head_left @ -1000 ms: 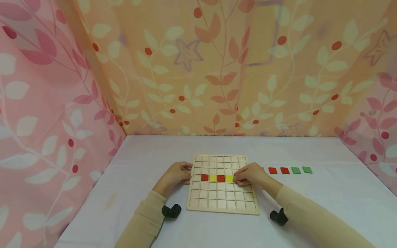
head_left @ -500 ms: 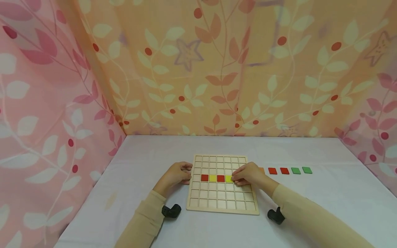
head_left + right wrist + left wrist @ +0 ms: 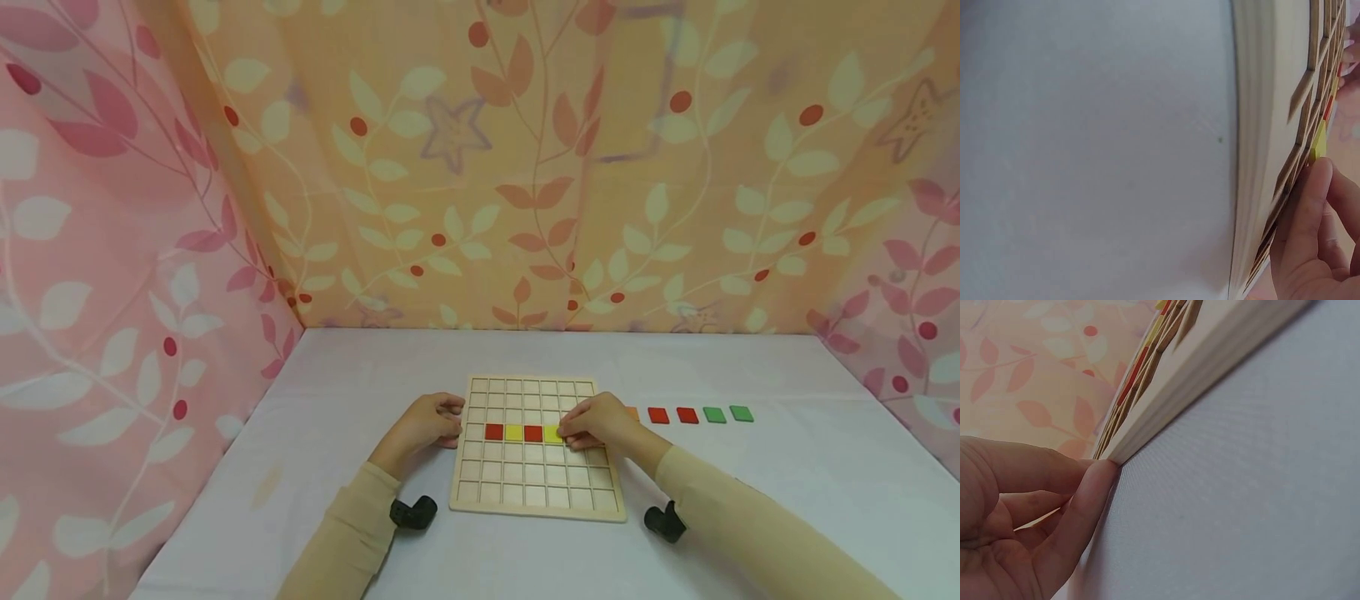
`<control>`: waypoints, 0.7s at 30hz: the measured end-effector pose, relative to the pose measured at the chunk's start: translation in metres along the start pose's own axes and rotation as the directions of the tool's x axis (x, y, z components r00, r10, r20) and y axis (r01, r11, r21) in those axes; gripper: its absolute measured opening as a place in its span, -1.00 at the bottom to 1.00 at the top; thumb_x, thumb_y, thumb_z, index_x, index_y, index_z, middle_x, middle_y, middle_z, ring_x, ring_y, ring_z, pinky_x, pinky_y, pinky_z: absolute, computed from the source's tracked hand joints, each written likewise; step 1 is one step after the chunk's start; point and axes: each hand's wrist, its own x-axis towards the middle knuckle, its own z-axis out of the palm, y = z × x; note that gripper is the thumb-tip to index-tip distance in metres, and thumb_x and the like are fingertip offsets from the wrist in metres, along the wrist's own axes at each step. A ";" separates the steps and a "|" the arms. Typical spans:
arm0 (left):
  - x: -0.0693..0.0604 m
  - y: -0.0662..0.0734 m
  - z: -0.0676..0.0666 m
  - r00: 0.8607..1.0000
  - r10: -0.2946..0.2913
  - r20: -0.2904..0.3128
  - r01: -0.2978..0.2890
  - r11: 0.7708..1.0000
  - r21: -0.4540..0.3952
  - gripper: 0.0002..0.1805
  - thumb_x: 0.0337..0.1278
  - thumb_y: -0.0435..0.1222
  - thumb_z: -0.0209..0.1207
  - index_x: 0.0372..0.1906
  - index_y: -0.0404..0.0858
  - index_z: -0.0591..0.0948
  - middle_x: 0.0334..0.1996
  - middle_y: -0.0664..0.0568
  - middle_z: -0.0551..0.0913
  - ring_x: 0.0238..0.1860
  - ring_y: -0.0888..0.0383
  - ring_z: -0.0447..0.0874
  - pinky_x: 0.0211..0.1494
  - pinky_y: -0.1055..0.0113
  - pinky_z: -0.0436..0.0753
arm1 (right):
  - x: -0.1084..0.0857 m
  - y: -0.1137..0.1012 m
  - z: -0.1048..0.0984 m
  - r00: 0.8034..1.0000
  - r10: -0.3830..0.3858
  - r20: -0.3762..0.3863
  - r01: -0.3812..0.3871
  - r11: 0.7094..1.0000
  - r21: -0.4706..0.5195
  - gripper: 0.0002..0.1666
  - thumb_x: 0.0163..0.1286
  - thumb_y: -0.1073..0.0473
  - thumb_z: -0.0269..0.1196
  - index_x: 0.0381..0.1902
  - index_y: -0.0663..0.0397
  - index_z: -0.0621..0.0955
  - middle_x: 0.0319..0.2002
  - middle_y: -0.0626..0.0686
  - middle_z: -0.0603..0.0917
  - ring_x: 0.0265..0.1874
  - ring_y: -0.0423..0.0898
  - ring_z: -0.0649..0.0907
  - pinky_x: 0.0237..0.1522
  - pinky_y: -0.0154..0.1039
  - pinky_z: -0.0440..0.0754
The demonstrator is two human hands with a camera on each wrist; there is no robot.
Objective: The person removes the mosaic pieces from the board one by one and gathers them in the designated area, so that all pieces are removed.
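Observation:
On the white table lies a wooden grid board. One row across it carries a red tile, a yellow tile, another red tile and a second yellow tile. The left hand holds the board's left edge, thumb and forefinger meeting at the rim in the left wrist view. Over the board's right half, the right hand pinches the second yellow tile by its right side. From the right wrist, the thumb touches this yellow tile, which looks slightly tilted; fingers partly hide it.
Right of the board lie an orange tile, partly behind the right hand, two red tiles and two green tiles. Patterned cloth walls the back and sides. Black wrist devices hang below both wrists.
The right hand has slid slightly left along the row, uncovering part of the orange tile. The left hand and board look unmoved.

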 end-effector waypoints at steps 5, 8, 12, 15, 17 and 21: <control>0.000 -0.001 0.000 1.000 0.003 0.004 -0.003 1.000 0.001 -0.46 0.04 -0.64 0.20 0.22 -0.42 0.53 -0.01 -0.19 0.57 -0.21 0.12 0.63 -0.31 0.30 0.80 | -0.001 -0.002 0.001 1.000 0.014 -0.027 -0.014 1.000 -0.015 -0.89 0.20 0.33 0.41 -0.31 0.29 0.73 -0.46 0.05 0.77 -0.64 -0.21 0.67 -0.46 -0.37 0.74; 0.000 -0.001 0.000 1.000 0.004 0.001 -0.004 1.000 0.001 -0.46 0.04 -0.64 0.20 0.22 -0.42 0.53 0.00 -0.19 0.57 -0.21 0.12 0.62 -0.31 0.30 0.80 | -0.002 -0.003 0.002 1.000 0.013 -0.025 -0.013 1.000 -0.005 -0.87 0.20 0.34 0.42 -0.30 0.30 0.72 -0.47 0.06 0.77 -0.63 -0.20 0.68 -0.44 -0.35 0.75; -0.001 -0.001 0.000 1.000 0.008 0.000 -0.008 1.000 0.007 -0.45 0.03 -0.64 0.21 0.22 -0.43 0.53 -0.01 -0.18 0.56 -0.20 0.12 0.60 -0.33 0.31 0.79 | -0.001 -0.002 0.002 1.000 -0.004 -0.008 0.004 1.000 0.027 -0.84 0.16 0.37 0.43 -0.30 0.33 0.69 -0.51 0.04 0.75 -0.64 -0.20 0.68 -0.46 -0.34 0.76; -0.001 -0.002 0.000 1.000 0.016 0.000 -0.016 1.000 0.005 -0.44 0.03 -0.64 0.21 0.22 -0.43 0.52 -0.03 -0.18 0.56 -0.21 0.13 0.59 -0.33 0.32 0.79 | -0.001 -0.001 0.002 1.000 -0.014 0.000 0.014 0.999 0.048 -0.82 0.14 0.39 0.43 -0.28 0.35 0.68 -0.53 0.03 0.74 -0.64 -0.21 0.67 -0.47 -0.34 0.76; 0.000 -0.002 0.000 1.000 0.024 -0.001 -0.024 1.000 0.005 -0.44 0.02 -0.65 0.21 0.22 -0.44 0.52 -0.04 -0.18 0.56 -0.22 0.14 0.59 -0.33 0.32 0.79 | -0.001 -0.001 0.002 1.000 -0.017 0.003 0.017 0.999 0.050 -0.80 0.14 0.40 0.43 -0.26 0.36 0.68 -0.53 0.02 0.74 -0.64 -0.21 0.67 -0.47 -0.35 0.76; 0.000 -0.001 0.001 0.999 0.034 -0.005 -0.034 0.999 0.006 -0.45 0.01 -0.66 0.19 0.20 -0.47 0.53 -0.06 -0.19 0.57 -0.23 0.14 0.60 -0.32 0.32 0.79 | -0.002 -0.001 0.001 1.000 -0.013 -0.001 0.013 0.999 0.052 -0.80 0.15 0.40 0.43 -0.25 0.37 0.69 -0.51 0.03 0.75 -0.64 -0.21 0.68 -0.46 -0.34 0.76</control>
